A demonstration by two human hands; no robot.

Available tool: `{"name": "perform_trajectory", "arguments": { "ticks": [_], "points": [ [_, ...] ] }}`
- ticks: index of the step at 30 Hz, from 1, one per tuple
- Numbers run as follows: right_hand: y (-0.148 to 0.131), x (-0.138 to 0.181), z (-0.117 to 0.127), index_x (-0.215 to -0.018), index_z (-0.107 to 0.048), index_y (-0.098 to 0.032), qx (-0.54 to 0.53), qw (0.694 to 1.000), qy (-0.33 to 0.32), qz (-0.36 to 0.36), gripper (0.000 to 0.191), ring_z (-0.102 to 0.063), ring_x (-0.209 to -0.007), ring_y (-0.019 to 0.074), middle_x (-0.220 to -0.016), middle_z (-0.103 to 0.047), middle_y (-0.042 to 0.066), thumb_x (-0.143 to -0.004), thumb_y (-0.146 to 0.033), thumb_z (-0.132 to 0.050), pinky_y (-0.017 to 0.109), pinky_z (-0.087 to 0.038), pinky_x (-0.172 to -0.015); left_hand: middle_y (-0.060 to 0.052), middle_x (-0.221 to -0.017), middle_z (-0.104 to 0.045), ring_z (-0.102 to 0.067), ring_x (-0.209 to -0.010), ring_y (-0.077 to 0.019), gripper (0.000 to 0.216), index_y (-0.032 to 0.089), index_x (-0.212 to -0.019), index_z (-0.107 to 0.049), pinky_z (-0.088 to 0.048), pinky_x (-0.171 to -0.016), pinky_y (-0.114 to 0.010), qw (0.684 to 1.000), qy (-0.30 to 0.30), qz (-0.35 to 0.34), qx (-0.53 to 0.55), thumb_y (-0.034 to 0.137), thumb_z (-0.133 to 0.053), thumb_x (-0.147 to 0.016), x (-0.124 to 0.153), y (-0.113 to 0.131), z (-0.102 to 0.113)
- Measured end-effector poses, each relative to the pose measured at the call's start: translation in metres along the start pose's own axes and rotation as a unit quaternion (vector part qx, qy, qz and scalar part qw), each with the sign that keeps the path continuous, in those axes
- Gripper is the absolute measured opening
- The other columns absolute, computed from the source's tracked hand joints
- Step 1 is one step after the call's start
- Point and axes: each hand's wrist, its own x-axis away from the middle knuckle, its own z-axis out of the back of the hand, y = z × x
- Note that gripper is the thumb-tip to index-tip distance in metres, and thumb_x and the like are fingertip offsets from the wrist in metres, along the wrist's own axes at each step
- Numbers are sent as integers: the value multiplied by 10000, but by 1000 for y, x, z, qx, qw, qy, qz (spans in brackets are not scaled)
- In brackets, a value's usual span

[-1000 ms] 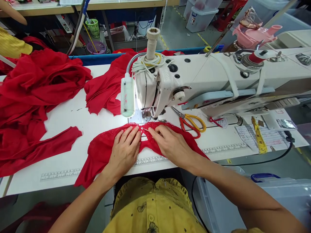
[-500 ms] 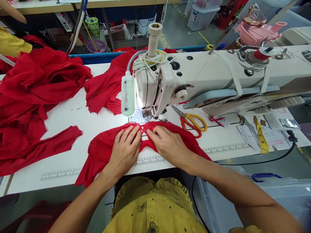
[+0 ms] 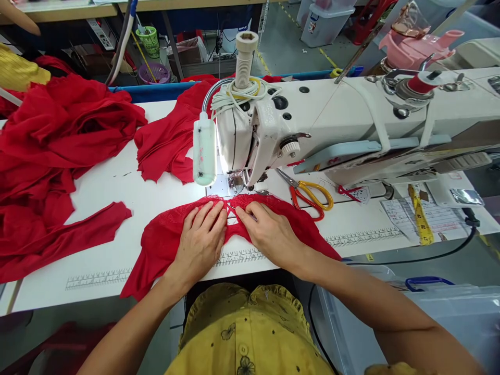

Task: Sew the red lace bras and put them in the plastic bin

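A red lace-edged fabric piece [image 3: 156, 239] lies across the table edge in front of the sewing machine [image 3: 250, 140]. My left hand [image 3: 203, 234] rests flat on its left half, fingers stretched out and pressing the cloth down. On the other half, my right hand [image 3: 269, 232] is closed around a slim pointed metal tool [image 3: 232, 208]. Its tip points at the gap with crossed red strips between my hands; most of the tool is hidden, so its exact kind is unclear. The presser foot [image 3: 235, 182] stands just beyond the lace edge.
Orange-and-yellow-handled scissors [image 3: 308, 195] lie right of the needle area. Heaped red fabric [image 3: 66, 135] covers the left side, with another red piece [image 3: 167, 140] behind the lamp [image 3: 204, 151]. A yellow tape measure [image 3: 421, 216] lies on papers at right. A plastic bin [image 3: 441, 317] stands below.
The view has shifted very slightly. Both hands and the red fabric stay practically in the same place.
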Motion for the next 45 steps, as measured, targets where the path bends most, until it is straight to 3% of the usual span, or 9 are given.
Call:
{"name": "perform_trajectory", "arguments": {
  "ticks": [9,15,20,26,36,40,43,45],
  "points": [
    [1,2,-6,-1406,-547,-122,13,1000,16,5,408,-569,-862,192,-1079,-648,119,-1007,-119,-463,271,-316,-503,-150,-1453,-580,-522,-1339,-310,393,98,-1390,-520,-397,-1107,-495,1000,18,7,19,181,-484,-1007,-2,2,5],
    [-1,2,-6,-1423,-533,-123,34,999,8,13,425,-583,-916,207,-1117,-652,130,-1004,-125,-467,266,-379,-511,-143,-1230,-680,-602,-1158,-281,309,107,-1289,-579,-493,-1009,-441,998,19,-2,53,156,-493,-995,-7,0,12],
    [-1,3,-8,-1421,-526,-126,34,999,16,8,422,-586,-947,215,-1119,-647,132,-1005,-127,-454,268,-412,-503,-136,-1115,-699,-612,-1007,-277,330,95,-1299,-571,-506,-893,-442,1000,20,-16,3,118,-499,-977,-14,-1,8],
    [0,3,-6,-1387,-541,-120,26,1000,0,11,399,-589,-959,229,-1130,-639,145,-999,-111,-450,266,-444,-521,-138,-1093,-684,-575,-966,-271,348,100,-1316,-568,-488,-822,-411,999,37,-12,-31,132,-516,-973,-14,0,3],
    [4,5,-3,-1397,-534,-125,-1,1000,8,13,429,-612,-968,226,-1133,-648,130,-977,-88,-456,278,-472,-559,-136,-1105,-695,-583,-978,-276,364,119,-1280,-612,-434,-861,-427,998,38,-14,-53,82,-494,-937,-16,-1,1],
    [17,9,3,-1414,-513,-116,-10,997,69,-16,440,-613,-1003,221,-1180,-646,136,-988,-85,-407,288,-488,-636,-126,-1105,-707,-596,-996,-267,332,136,-1254,-630,-412,-914,-442,998,34,-11,-51,98,-486,-957,-17,-1,2],
    [23,7,7,-1316,-585,-111,-9,994,108,-16,385,-604,-980,220,-1129,-644,131,-999,-90,-368,298,-460,-645,-123,-1099,-708,-600,-1000,-264,327,122,-1248,-635,-407,-928,-438,998,38,-14,-56,92,-505,-949,-17,-1,2],
    [23,3,9,-1224,-634,-136,-21,995,101,2,319,-595,-930,214,-1063,-637,113,-1028,-178,-385,300,-426,-618,-123,-1102,-708,-602,-1007,-267,333,118,-1254,-633,-406,-933,-440,998,38,-12,-57,89,-514,-944,-17,-1,2]
  ]
}}
